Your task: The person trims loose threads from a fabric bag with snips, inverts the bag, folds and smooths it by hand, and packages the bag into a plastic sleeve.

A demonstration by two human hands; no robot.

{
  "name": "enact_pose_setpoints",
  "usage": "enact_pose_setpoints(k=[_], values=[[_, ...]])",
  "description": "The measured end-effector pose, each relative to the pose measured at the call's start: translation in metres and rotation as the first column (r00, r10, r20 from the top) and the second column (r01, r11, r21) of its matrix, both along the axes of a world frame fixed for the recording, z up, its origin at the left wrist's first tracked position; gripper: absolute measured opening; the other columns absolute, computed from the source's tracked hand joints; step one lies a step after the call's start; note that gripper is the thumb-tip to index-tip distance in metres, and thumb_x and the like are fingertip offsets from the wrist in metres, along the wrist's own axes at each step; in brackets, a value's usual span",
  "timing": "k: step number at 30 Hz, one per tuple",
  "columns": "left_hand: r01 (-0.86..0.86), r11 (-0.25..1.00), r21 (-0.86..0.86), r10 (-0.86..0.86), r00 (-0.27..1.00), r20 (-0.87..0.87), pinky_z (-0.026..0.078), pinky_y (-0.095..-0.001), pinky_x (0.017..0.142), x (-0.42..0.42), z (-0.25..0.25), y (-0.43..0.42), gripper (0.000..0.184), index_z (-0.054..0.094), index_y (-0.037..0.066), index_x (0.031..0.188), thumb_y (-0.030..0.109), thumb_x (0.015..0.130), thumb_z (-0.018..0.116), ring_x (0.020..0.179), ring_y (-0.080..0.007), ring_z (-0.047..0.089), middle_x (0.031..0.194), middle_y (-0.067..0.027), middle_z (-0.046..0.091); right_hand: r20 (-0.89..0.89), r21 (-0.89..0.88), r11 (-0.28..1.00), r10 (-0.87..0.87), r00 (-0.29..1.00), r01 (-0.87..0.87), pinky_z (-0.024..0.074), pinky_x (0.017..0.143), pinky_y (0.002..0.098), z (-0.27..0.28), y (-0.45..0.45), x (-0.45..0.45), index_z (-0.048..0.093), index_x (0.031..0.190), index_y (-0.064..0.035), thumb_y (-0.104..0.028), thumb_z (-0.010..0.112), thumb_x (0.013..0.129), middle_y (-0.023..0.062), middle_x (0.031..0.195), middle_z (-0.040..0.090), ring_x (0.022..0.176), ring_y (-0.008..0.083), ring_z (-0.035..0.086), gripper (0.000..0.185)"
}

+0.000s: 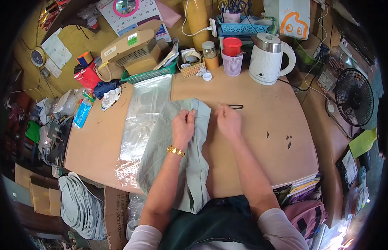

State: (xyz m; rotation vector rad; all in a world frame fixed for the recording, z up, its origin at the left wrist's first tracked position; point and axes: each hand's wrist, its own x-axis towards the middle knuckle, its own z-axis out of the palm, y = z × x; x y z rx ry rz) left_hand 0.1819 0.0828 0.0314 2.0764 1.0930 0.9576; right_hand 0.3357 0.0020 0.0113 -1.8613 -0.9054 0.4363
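A grey-green cloth (160, 141) lies folded over the middle of the table, its lower end reaching the front edge. My left hand (184, 126), above a wrist with a gold watch or bracelet, is closed on the cloth near its top. To the right of the cloth, my right hand (229, 121) has its fingers pinched together; whatever may be between them is too small to make out. Just behind it lies a small black tool (235, 106), partly hidden by the hand. Clear plastic sheeting (147, 112) lies left of the cloth and partly under it.
Along the back of the table (260, 154) stand a white kettle (265, 58), a purple cup (232, 64), a jar and a green basket (150, 76) with a cardboard box. A black fan (354, 97) stands at the right. More grey cloth (80, 206) is piled at lower left.
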Motion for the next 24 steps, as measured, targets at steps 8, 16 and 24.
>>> enact_pose_setpoints(k=[8,16,24], values=[[0.258,0.656,-0.709,-0.042,0.951,0.307,0.038,-0.0292,0.048,-0.009,-0.003,-0.004,0.044,0.066,0.000,0.076,0.040,0.096,0.065,0.054,-0.0072,0.048,0.062,0.0029,0.057,0.787,0.391,0.882,-0.468,0.403,0.263,0.0446,0.088,0.0487,-0.041,0.022,0.025,0.065,0.089,-0.0046,-0.033,0.057,0.096,0.0129,0.104,0.069,0.097,0.0307,0.064,0.030],[0.258,0.760,-0.596,-0.228,0.965,0.126,0.045,-0.0292,0.052,0.003,-0.024,0.000,0.045,0.068,-0.004,0.087,0.040,0.092,0.070,0.057,-0.0076,0.054,0.068,-0.0018,0.063,0.286,-0.034,0.999,0.036,0.958,-0.027,0.0482,0.062,0.0486,0.002,-0.004,-0.007,0.062,0.066,0.0005,-0.047,0.063,0.091,0.0210,0.063,0.061,0.065,0.0390,0.063,0.054],[0.191,0.879,-0.438,-0.298,0.935,-0.191,0.051,-0.0317,0.069,-0.004,-0.023,-0.001,0.065,0.068,-0.009,0.097,0.055,0.093,0.060,0.076,-0.0129,0.062,0.084,-0.0094,0.068,0.036,-0.020,0.990,0.137,0.990,-0.136,0.0508,0.064,0.0421,-0.029,0.011,0.003,0.065,0.076,0.0007,-0.036,0.062,0.093,0.0162,0.069,0.066,0.066,0.0316,0.065,0.041]])
